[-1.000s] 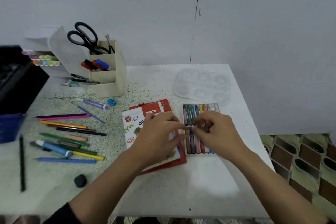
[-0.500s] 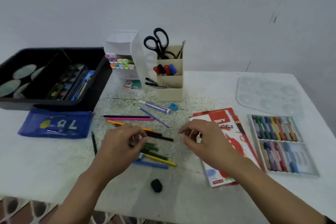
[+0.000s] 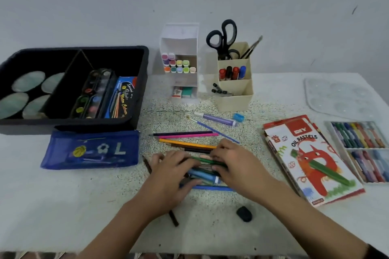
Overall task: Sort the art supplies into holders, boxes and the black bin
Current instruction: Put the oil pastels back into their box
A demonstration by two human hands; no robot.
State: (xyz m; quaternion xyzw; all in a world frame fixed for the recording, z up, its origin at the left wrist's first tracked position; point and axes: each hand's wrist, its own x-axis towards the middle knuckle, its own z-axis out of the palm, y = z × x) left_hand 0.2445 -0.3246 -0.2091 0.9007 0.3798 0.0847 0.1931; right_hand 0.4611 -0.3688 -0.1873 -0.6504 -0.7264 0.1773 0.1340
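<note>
A heap of coloured pencils [image 3: 185, 142] and pens lies in the middle of the white table [image 3: 63, 206]. My left hand [image 3: 168, 176] and my right hand [image 3: 235, 166] close in on the heap from both sides, fingers curled round a bunch of green and blue pencils [image 3: 205, 171]. The black bin [image 3: 139, 90] at back left holds paint sets and palettes. A white marker holder [image 3: 180, 48] and a beige holder [image 3: 233, 99] with scissors [image 3: 223, 38] stand at the back.
A blue mesh pouch [image 3: 90, 151] lies in front of the bin. The oil pastel box lid [image 3: 309, 160] and its open pastel tray [image 3: 362, 149] sit right, a clear palette [image 3: 339, 96] behind. A black eraser [image 3: 244, 213], purple glue pen [image 3: 214, 119], blue sharpener [image 3: 239, 117] lie loose.
Both hands left the pastel tray and moved left to the pencil heap, where they now gather a bunch. The view swung left, bringing the bin and pouch into sight.
</note>
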